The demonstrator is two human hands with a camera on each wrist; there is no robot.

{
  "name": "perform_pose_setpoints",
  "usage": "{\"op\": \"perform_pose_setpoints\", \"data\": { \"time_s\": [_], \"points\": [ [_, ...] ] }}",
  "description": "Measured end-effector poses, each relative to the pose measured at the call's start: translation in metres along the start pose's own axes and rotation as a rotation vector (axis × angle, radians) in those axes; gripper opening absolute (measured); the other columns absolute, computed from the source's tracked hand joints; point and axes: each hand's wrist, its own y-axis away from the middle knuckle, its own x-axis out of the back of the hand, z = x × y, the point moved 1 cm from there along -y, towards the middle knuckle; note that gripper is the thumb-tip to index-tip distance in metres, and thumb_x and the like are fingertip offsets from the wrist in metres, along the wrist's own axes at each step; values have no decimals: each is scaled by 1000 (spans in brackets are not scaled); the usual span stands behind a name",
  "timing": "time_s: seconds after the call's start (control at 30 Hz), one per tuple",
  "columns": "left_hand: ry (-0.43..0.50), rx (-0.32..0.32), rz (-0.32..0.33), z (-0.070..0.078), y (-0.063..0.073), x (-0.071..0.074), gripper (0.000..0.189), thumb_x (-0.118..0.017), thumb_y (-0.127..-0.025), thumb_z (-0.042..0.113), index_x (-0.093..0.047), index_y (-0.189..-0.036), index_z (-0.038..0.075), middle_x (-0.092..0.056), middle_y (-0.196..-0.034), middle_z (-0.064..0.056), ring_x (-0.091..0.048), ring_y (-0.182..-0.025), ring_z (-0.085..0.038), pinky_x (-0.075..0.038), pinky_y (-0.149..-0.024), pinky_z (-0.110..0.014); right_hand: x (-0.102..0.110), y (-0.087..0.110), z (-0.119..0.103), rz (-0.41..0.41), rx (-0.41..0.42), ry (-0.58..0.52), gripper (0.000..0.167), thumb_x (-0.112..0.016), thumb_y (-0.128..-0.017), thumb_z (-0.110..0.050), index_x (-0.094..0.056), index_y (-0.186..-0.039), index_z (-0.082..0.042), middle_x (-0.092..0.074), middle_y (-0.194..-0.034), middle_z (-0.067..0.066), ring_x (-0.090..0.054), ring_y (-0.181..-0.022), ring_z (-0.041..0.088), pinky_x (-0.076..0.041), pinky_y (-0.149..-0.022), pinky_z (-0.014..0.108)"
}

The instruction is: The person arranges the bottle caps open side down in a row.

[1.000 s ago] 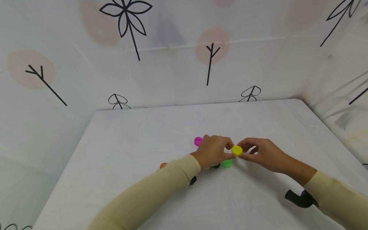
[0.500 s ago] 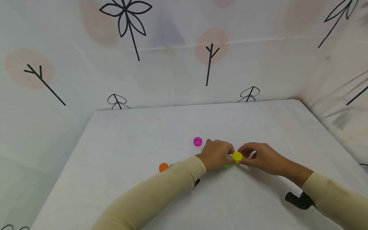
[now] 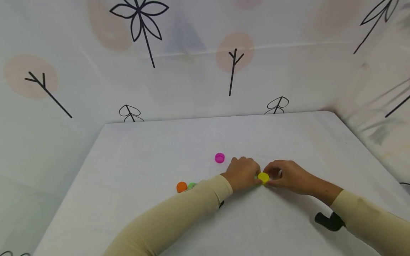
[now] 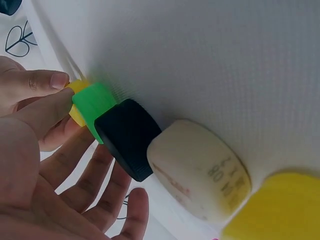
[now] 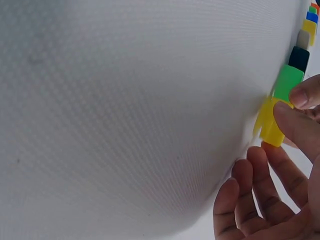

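Note:
A yellow bottle cap (image 3: 263, 178) sits at the right end of a row of caps, against a green bottle cap (image 4: 95, 107). My right hand (image 3: 289, 177) pinches the yellow cap between thumb and fingers. From the other side, my left hand (image 3: 242, 174) has its thumb and index finger around the green cap, close to where the two caps meet. Beside the green cap stand a black cap (image 4: 131, 137), an off-white cap with printing (image 4: 200, 170) and another yellow cap (image 4: 280, 210). In the head view my left hand and sleeve hide most of the row.
An orange cap (image 3: 181, 187) and a light green cap (image 3: 192, 185) are at the row's left end. A blue cap (image 5: 312, 17) shows between caps. A magenta cap (image 3: 219, 158) lies apart, farther back on the white table (image 3: 153, 153). A patterned cloth (image 3: 192, 81) hangs behind.
Both hands have come down toward the table, bringing the yellow cap from above the row to beside the green cap. My left forearm has shifted slightly right, uncovering the orange and light green caps.

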Motion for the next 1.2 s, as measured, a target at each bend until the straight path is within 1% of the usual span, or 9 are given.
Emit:
{"op": "perform_pose_setpoints", "data": {
  "time_s": [0.33,0.5,0.67,0.73,0.8,0.87,0.97,1.07,1.2],
  "points": [
    [-85,-19,35,2,0,-1,15,-71,-91,38,-76,-93,24,-60,-79,10,-51,-74,-9,-38,-71,-29,-2,-2,-1,-14,-40,24,27,-86,-77,-17,-72,-100,-13,-66,-89,-6,-57,-82,11,-50,-69,20],
    [-112,-23,51,2,2,-1,15,-71,-92,39,-76,-91,25,-59,-78,10,-50,-73,-9,-38,-70,-28,-3,-3,-2,-15,-42,38,28,-86,-76,-16,-72,-100,-12,-66,-90,-6,-57,-82,11,-51,-70,20],
    [-114,-29,54,1,3,0,18,-72,-91,40,-73,-87,22,-57,-75,9,-50,-72,-9,-39,-67,-26,-5,-4,-5,-18,-48,54,27,-86,-76,-16,-72,-99,-11,-64,-88,-5,-55,-81,12,-50,-69,20],
    [-96,-31,51,-1,4,2,20,-71,-91,41,-72,-87,21,-59,-74,9,-51,-72,-10,-41,-66,-26,-4,-4,-6,-26,-45,73,28,-87,-76,-16,-72,-99,-12,-63,-87,-5,-54,-81,12,-49,-69,21],
    [-74,-29,50,-5,5,5,22,-71,-91,42,-75,-95,21,-65,-81,8,-55,-76,-10,-45,-68,-25,-1,-3,-6,-44,-41,97,30,-87,-75,-16,-71,-101,-12,-62,-87,-5,-54,-82,12,-49,-70,23],
    [-37,-16,46,-9,8,11,26,-69,-92,43,-76,-106,22,-71,-94,8,-60,-85,-11,-49,-74,-27,4,-3,-6,-78,-50,122,33,-87,-76,-17,-71,-104,-12,-63,-89,-5,-56,-85,13,-51,-73,26],
    [6,4,58,-18,14,22,34,-67,-94,42,-72,-120,22,-72,-115,7,-63,-100,-14,-52,-85,-32,13,-3,-6,-127,-76,151,34,-84,-79,-19,-70,-109,-11,-66,-96,-2,-60,-90,16,-55,-77,34],
    [15,26,83,-30,20,32,33,-66,-96,40,-71,-122,20,-71,-119,5,-65,-104,-16,-52,-90,-36,21,-9,-10,-137,-94,171,32,-81,-83,-20,-70,-112,-9,-69,-100,1,-63,-94,20,-57,-79,40],
    [5,53,125,-47,25,41,31,-68,-95,35,-71,-121,18,-73,-118,2,-67,-103,-17,-55,-89,-36,25,-22,-21,-104,-83,179,28,-76,-89,-21,-70,-113,-8,-70,-102,3,-64,-95,21,-58,-80,41]
  ]
}}
